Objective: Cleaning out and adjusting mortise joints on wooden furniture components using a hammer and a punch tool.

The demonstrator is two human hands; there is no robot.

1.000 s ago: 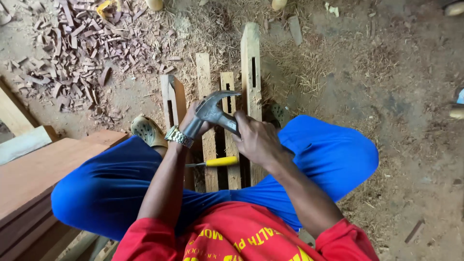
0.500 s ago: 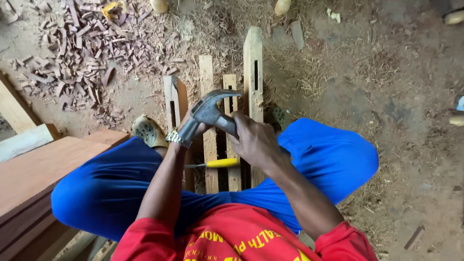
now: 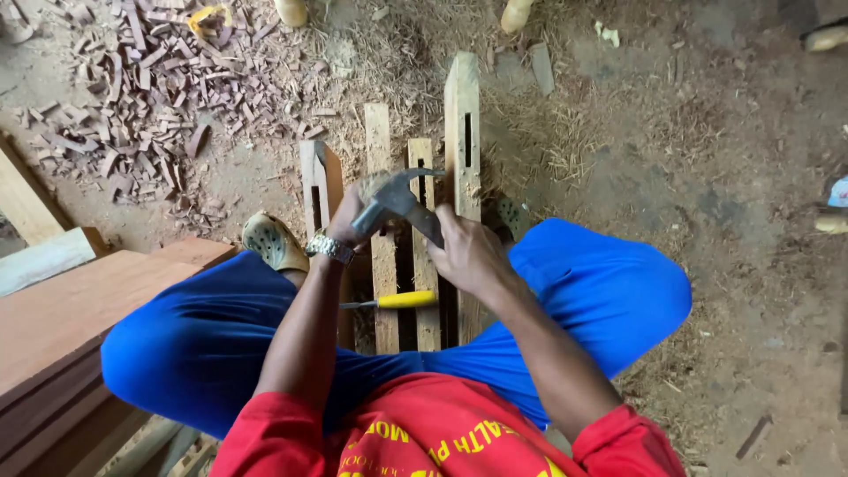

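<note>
I sit with knees apart over several wooden posts (image 3: 461, 132) that lie side by side on the ground, some with cut slots. Both hands hold a steel claw hammer (image 3: 399, 196) above the posts. My left hand (image 3: 346, 215), with a metal wristwatch, grips it just under the head. My right hand (image 3: 468, 254) is closed around the dark handle. A yellow-handled chisel (image 3: 402, 300) lies across the posts between my knees, untouched.
A pile of reddish wood chips (image 3: 150, 97) covers the ground at upper left. Stacked planks (image 3: 71, 318) lie to my left, beside my shoe (image 3: 272, 240). Sawdust and bare dirt (image 3: 724, 177) spread to the right. Other people's feet (image 3: 291, 11) show at the top edge.
The hammer head has shifted slightly left and back while both hands stay on it. The posts and the chisel have not moved.
</note>
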